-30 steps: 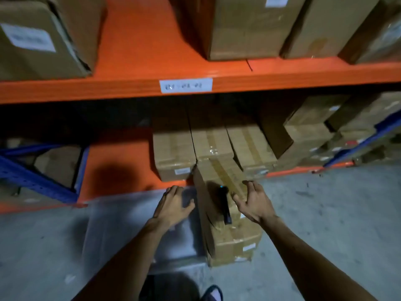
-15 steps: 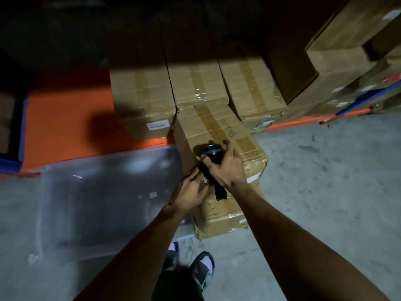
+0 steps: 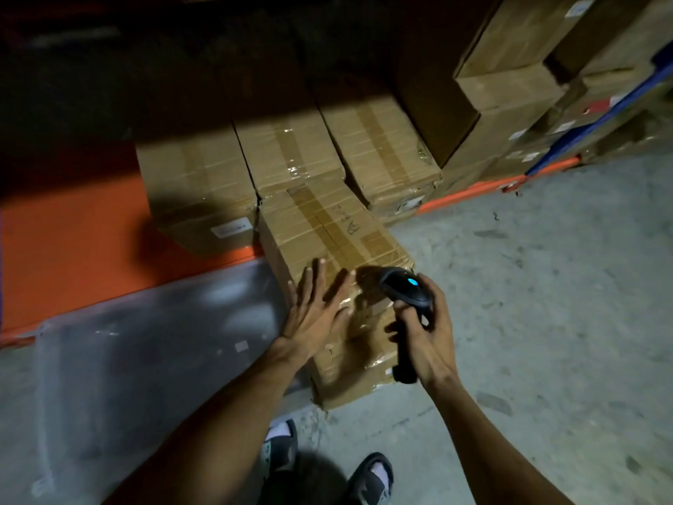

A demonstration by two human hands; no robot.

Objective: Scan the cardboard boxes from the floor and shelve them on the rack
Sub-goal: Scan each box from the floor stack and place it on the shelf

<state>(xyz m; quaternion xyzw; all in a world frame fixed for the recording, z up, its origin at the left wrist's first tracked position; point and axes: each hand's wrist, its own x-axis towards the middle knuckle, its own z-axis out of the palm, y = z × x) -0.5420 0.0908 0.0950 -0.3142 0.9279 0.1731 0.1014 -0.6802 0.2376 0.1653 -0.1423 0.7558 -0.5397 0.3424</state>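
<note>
Since the earlier frame, the right hand [image 3: 424, 331] has lifted the black scanner [image 3: 406, 287] off the top cardboard box [image 3: 327, 231], fingers clenched around its handle. Left hand [image 3: 317, 308] now lies flat on that box, fingers spread, grasping nothing. Top box sits stacked on a lower box [image 3: 357, 369] on the floor [image 3: 546, 286], against the orange rack shelf [image 3: 65, 242].

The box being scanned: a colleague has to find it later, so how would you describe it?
Find the orange bottom shelf with three taped boxes in a row. The box lies on the concrete floor against the middle one. Unlike them, it has handwriting on its top tape, and the left hand rests on it.
</note>
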